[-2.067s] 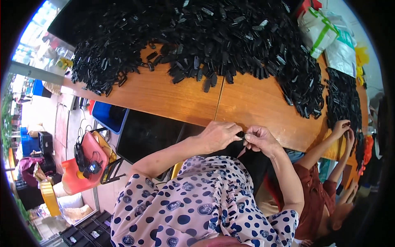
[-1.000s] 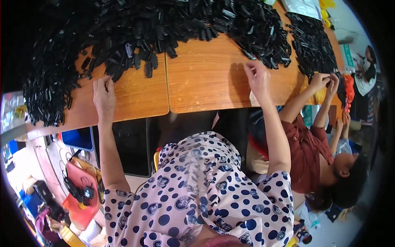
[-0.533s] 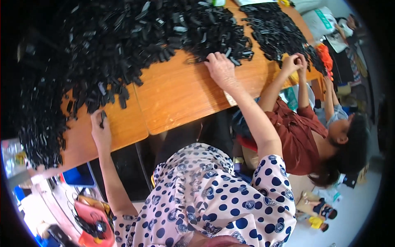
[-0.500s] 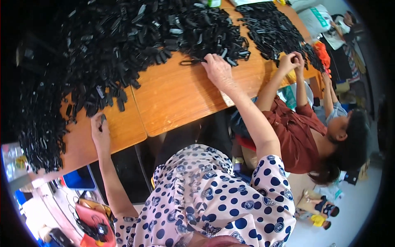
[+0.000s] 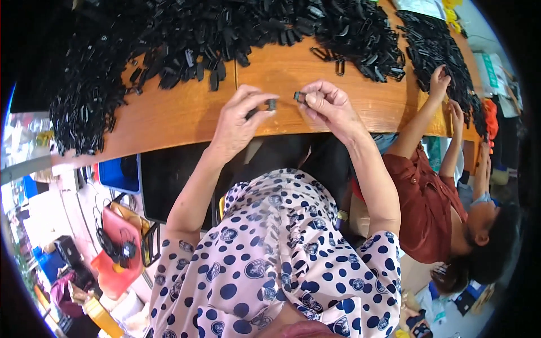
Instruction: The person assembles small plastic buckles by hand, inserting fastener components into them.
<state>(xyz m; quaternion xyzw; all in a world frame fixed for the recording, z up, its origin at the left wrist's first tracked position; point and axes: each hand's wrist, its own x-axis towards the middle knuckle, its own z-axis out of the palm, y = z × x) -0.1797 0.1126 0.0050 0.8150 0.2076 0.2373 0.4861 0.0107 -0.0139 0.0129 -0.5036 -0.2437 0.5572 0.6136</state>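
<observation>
Over the near part of the wooden table (image 5: 276, 65), my two hands face each other with a small gap between them. Fingers and thumb of my left hand (image 5: 235, 121) pinch a small black plastic clip piece (image 5: 271, 105), mostly covered by the fingers. My right hand (image 5: 333, 110) grips one end of a black rectangular plastic loop (image 5: 300, 97), its free end pointing at the left hand. Beyond them spreads a large heap of black plastic pieces (image 5: 197, 39). Two loose loops (image 5: 340, 67) lie at its near edge.
On the right, a person in a dark red shirt (image 5: 420, 208) reaches to another black pile (image 5: 437, 48). A further person's forearms show past them. Below the table at left stand a blue bin (image 5: 119, 173) and a red stool (image 5: 121, 253) with black items on it.
My hands have come together from far apart. The right one has left the heap's edge with a loop; the left has moved right with its piece. The view has shifted.
</observation>
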